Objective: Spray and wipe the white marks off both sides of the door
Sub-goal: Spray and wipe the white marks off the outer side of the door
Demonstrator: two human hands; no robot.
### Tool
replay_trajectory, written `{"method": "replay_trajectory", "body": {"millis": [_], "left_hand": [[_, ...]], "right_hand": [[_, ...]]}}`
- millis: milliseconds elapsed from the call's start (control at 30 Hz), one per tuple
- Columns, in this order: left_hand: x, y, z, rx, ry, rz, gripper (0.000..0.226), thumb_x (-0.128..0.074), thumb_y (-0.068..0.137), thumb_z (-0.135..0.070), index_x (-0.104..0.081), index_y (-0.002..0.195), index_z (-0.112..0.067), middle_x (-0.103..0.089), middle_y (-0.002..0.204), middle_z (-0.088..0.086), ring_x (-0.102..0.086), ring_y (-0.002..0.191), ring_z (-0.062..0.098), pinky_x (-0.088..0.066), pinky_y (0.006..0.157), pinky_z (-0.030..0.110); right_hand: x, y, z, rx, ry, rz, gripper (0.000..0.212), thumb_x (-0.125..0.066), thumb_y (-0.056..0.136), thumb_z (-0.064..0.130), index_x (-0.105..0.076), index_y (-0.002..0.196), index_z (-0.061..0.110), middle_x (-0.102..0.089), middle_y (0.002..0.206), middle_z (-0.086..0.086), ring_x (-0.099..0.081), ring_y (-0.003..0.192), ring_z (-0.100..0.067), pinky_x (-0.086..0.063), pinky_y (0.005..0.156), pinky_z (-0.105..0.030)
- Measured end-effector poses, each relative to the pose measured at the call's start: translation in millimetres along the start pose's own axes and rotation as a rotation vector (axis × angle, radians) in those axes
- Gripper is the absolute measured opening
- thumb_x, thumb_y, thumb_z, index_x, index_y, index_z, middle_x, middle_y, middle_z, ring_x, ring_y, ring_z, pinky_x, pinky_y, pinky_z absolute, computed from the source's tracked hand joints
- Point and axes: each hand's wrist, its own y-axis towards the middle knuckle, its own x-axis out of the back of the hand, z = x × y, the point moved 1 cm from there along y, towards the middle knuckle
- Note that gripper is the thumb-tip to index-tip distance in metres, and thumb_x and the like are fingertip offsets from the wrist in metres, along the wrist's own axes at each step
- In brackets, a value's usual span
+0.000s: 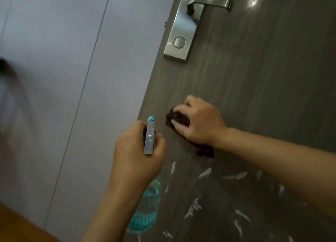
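Head view: right hand (198, 121) pressing soft, limp brown cloth (179, 119) flat on wood-grain door (254, 78) above white marks (205, 172), left hand (138, 150) gripping light spray bottle (150, 136) by its neck.

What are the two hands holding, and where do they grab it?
The left hand grips the spray bottle by its neck, under the head. The right hand presses a dark cloth on the door.

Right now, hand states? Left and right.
Left hand: closed, gripping the spray bottle.
Right hand: fingers curled on the dark cloth, pressing it against the door.
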Motion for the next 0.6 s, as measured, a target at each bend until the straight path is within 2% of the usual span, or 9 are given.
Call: {"method": "replay_trajectory", "body": {"millis": [100,200,333,433,600], "left_hand": [[-3,-2,0,0.007,0.028,0.013,0.022,-0.069,0.096,-0.024,-0.057,0.078,-0.016,-0.054,0.062,0.003,-0.049,0.05,0.018,-0.043,0.044,0.028],[-8,-4,0,0.021,0.007,0.031,0.021,-0.069,0.096,-0.024,-0.058,0.079,-0.016,-0.055,0.063,0.003,-0.047,0.05,0.016,-0.043,0.046,0.021],[-10,-5,2,0.018,0.007,0.029,0.023,-0.07,0.094,-0.023,-0.058,0.078,-0.013,-0.055,0.062,0.004,-0.049,0.053,0.014,-0.043,0.048,0.023],[-10,-7,1,0.027,-0.001,0.041,0.025,-0.069,0.095,-0.024,-0.056,0.076,-0.014,-0.052,0.06,0.002,-0.046,0.05,0.011,-0.041,0.045,0.025],[-14,-8,-2,0.002,0.006,0.049,0.025,-0.069,0.095,-0.024,-0.056,0.076,-0.015,-0.053,0.062,0.003,-0.045,0.05,0.013,-0.042,0.046,0.031]], "right_hand": [[3,39,-17,-0.046,-0.109,-0.076,0.038,-0.066,0.09,0.052,-0.073,0.111,0.021,-0.057,0.102,-0.008,-0.059,0.084,-0.029,-0.049,0.067,-0.035],[-13,31,-9,0.009,-0.164,-0.031,0.039,-0.066,0.089,0.052,-0.072,0.11,0.02,-0.059,0.105,-0.011,-0.059,0.082,-0.031,-0.05,0.067,-0.039],[-39,-53,34,0.251,-0.082,0.225,0.034,-0.072,0.079,0.05,-0.065,0.091,0.02,-0.056,0.096,-0.007,-0.055,0.071,-0.029,-0.039,0.059,-0.035],[-37,-100,37,0.252,-0.043,0.388,0.033,-0.071,0.079,0.053,-0.061,0.087,0.022,-0.052,0.089,-0.002,-0.052,0.067,-0.024,-0.035,0.056,-0.033],[-10,-64,4,0.106,-0.079,0.119,0.035,-0.058,0.092,0.055,-0.07,0.104,0.024,-0.054,0.097,-0.004,-0.052,0.079,-0.025,-0.039,0.062,-0.036]]}}
